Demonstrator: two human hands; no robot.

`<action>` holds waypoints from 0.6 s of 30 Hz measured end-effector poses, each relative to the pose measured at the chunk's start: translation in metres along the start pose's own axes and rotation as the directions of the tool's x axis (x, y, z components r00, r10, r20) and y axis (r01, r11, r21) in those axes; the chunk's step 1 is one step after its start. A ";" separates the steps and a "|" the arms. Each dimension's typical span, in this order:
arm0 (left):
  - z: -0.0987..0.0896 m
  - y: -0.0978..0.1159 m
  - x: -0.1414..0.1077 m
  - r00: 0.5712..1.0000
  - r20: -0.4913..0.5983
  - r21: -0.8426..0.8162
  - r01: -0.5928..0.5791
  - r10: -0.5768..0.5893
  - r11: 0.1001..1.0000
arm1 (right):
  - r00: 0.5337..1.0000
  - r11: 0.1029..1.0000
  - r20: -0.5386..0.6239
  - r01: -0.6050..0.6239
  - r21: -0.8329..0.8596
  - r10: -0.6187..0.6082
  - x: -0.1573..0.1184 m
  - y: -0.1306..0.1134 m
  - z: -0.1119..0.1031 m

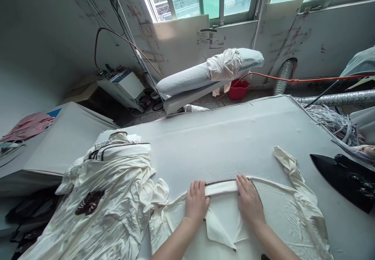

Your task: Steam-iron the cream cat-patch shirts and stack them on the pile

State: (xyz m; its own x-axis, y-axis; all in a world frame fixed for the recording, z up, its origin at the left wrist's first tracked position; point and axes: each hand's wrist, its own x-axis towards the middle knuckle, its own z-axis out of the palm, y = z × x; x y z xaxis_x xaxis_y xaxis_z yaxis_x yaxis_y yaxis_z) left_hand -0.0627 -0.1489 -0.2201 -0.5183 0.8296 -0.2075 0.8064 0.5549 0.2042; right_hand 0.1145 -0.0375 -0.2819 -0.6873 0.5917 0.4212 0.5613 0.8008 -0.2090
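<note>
A cream shirt (pixel 278 209) with thin dark piping lies spread on the padded white table, one sleeve (pixel 288 162) crumpled toward the upper right. Its collar (pixel 222 188) runs straight between my hands, and a pointed collar flap (pixel 219 228) hangs below. At the collar's left end, my left hand (pixel 197 200) is closed over the fabric, fingers together. My right hand (pixel 249 199) presses on the opposite end, fingers close together along the piped edge. Both palms face down, so the grip beneath them is partly hidden.
A black iron (pixel 341 178) rests at the table's right. Piled cream garments (pixel 117 197) cover the left side. Beyond the far edge of the table (pixel 211 135) stands a padded sleeve board (pixel 187 76) with cloth wrapped round it, near a red bucket (pixel 238 90) and an orange hose (pixel 275 77).
</note>
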 end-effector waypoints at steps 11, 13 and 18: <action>-0.047 -0.033 0.068 0.933 0.360 -0.364 0.128 0.012 0.922 | 0.785 0.784 0.582 -0.492 0.379 0.211 0.098 -0.033 -0.028; -0.042 -0.043 0.055 0.961 0.275 -0.377 0.133 -0.026 0.917 | 0.682 0.676 0.723 -0.586 0.447 0.113 0.105 -0.078 -0.008; -0.035 -0.120 0.003 0.984 0.179 -0.072 0.019 -0.005 0.997 | 0.674 0.561 0.717 -0.668 0.489 0.179 0.105 -0.114 0.020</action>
State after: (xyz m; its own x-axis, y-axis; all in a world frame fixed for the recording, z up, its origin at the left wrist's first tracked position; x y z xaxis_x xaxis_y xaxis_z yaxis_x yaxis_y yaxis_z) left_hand -0.1711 -0.2112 -0.2113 -0.4633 0.8023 -0.3764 0.7741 0.5732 0.2688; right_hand -0.0308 -0.0654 -0.2312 -0.6933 0.6085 -0.3861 0.5490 0.0988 -0.8300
